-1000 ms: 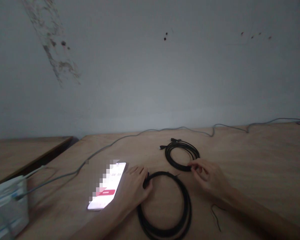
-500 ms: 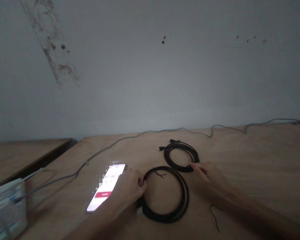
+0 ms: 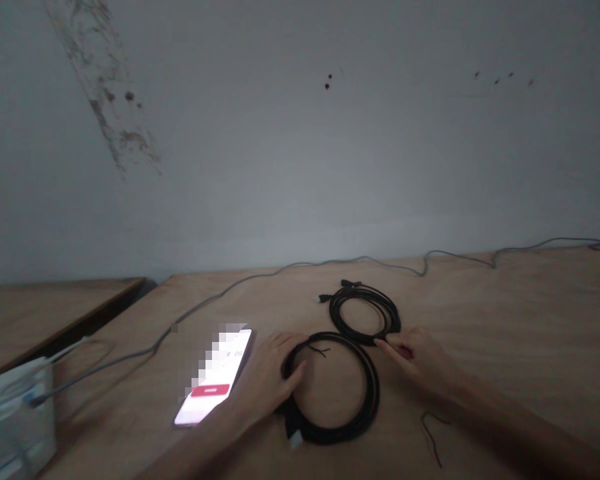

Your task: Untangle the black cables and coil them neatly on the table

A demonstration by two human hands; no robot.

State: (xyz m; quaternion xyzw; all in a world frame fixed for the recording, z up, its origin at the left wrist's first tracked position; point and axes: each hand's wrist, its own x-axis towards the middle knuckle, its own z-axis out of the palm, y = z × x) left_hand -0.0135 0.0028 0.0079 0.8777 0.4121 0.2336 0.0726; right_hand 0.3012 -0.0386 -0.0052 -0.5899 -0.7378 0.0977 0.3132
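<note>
Two coils of black cable lie flat on the wooden table (image 3: 215, 300). My left hand (image 3: 267, 370) rests at the left side of the nearer cable coil (image 3: 373, 393), thumb spread from the fingers and reaching over the cable. A plug with a pale end (image 3: 294, 430) shows below that hand. A thin black tie (image 3: 320, 351) sticks out at the top of this coil. My right hand (image 3: 420, 357) is closed, its fingertips pinching at the near right edge of the farther cable coil (image 3: 334, 312), whose two plugs (image 3: 349, 284) point left.
A lit phone (image 3: 210, 393) lies left of my left hand. A loose thin black tie (image 3: 431, 437) is near my right forearm. A grey cord (image 3: 195, 308) runs along the table's back from a white box-like thing (image 3: 40, 427) at left. A wall (image 3: 300, 167) stands behind.
My left hand has loosened from a pinch, its thumb now spread over the nearer coil, and the pale-ended plug shows more. The right fingertips have shifted slightly down along the farther coil.
</note>
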